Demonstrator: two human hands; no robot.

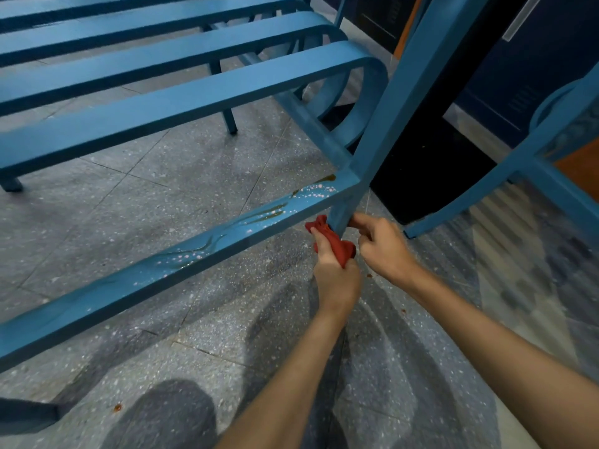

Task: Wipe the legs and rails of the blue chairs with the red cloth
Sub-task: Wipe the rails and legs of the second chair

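Where the blue chair leg (341, 218) meets its lower rail (194, 257), the red cloth (334, 243) is bunched against the leg, gripped by the left hand (335, 277). Just right of it, the right hand (384, 251) curls its fingers around the same leg. Left of both hands, wet streaks (259, 218) mark the rail above the speckled floor (194, 319)

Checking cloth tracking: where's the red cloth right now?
Head view, lower centre-right: the red cloth is bunched in the left hand, pressed against the chair leg just below the stained rail, with the right hand beside it.
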